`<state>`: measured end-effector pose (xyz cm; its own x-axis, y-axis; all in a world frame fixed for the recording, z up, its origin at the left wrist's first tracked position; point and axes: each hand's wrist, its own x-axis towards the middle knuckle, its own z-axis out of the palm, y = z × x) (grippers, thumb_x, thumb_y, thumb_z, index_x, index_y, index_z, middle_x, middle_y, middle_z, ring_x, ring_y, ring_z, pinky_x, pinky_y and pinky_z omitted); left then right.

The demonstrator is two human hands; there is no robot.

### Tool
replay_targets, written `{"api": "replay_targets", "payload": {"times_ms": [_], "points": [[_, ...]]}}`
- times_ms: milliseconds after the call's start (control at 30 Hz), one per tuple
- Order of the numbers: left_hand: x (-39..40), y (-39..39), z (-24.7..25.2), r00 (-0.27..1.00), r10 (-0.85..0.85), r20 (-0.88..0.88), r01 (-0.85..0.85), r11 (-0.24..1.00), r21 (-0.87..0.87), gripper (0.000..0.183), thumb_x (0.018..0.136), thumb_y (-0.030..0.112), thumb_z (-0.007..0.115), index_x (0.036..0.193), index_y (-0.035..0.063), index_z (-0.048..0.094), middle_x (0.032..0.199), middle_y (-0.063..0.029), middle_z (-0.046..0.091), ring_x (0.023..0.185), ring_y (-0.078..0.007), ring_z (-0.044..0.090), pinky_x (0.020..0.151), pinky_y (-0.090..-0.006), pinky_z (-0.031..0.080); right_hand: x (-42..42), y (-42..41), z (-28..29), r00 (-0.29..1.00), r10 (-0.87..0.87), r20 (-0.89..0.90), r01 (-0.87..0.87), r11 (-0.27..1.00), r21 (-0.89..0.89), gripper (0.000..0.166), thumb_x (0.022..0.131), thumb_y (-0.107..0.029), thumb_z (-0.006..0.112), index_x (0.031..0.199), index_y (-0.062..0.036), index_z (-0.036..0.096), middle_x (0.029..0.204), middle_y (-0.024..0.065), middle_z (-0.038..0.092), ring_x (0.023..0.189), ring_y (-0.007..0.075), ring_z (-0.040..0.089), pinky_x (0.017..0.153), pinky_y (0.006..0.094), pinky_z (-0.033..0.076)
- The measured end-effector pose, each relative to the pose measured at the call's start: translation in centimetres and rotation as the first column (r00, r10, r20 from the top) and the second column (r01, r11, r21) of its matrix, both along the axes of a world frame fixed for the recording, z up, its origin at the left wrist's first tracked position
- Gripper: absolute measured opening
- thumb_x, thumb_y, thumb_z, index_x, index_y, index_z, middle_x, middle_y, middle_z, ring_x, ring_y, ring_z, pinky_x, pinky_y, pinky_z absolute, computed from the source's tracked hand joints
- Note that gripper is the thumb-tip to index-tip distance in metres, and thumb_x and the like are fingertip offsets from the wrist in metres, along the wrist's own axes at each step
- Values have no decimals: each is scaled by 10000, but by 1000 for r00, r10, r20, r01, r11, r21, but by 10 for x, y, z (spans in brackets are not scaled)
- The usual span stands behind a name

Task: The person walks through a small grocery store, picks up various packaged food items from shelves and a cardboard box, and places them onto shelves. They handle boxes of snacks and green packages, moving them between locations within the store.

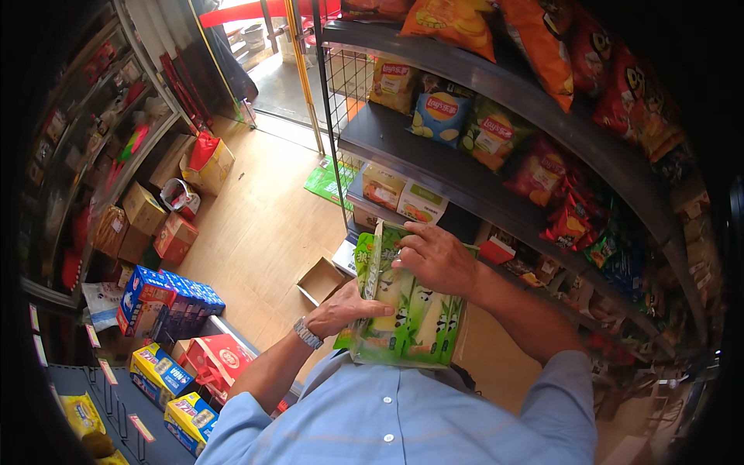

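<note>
A green display box (pixel 377 256) with a transparent front is held tilted against the front of the blue shirt. Inside it stand several green snack packets (pixel 427 317) printed with pandas. My left hand (pixel 344 308), with a metal watch (pixel 308 333) on its wrist, grips the box's left side, the thumb lying across the packets. Over the box's far end, my right hand (pixel 439 261) has its fingers bent around the upper edge and the packet tops. Its palm hides part of the contents, and I cannot see whether a packet is pinched there.
Shelves with chip bags (pixel 442 116) rise ahead and right. An open cardboard box (pixel 321 281) lies on the wooden floor (pixel 261 203). Blue cartons (pixel 174 302) and a red box (pixel 218 360) sit at the left shelf. More cartons (pixel 176 237) line the left wall towards the doorway.
</note>
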<state>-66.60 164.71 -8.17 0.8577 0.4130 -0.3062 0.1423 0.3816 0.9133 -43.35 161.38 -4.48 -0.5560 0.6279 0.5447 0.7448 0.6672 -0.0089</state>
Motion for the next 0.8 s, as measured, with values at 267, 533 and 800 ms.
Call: {"api": "replay_targets", "payload": {"times_ms": [267, 533, 800], "points": [[14, -7, 14, 999, -15, 35, 13, 998, 65, 741, 754, 174, 718, 1394, -17, 396, 1264, -114, 558, 1163, -187, 501, 987, -317, 431, 3, 6, 62, 700, -478, -531, 175, 835, -521, 198, 852, -205, 689, 958, -57, 609, 902, 99, 651, 765, 261, 650, 662, 329, 525], [17, 4, 5, 999, -45, 20, 45, 999, 31, 697, 752, 164, 686, 1369, -7, 413, 1238, -101, 544, 1143, -184, 518, 966, -318, 456, 7, -29, 34, 998, -32, 46, 38, 991, -131, 520, 693, -304, 772, 1124, -95, 570, 1268, 162, 522, 1206, 368, 484, 1069, 528, 373], [24, 5, 20, 990, -121, 79, 118, 992, 37, 718, 753, 190, 713, 1368, -20, 408, 1236, -102, 542, 1142, -185, 512, 984, -306, 431, 25, -10, 37, 987, 66, 148, -68, 998, 11, 223, 744, -135, 610, 954, -62, 589, 1117, 119, 596, 1129, 314, 557, 940, 446, 503]]}}
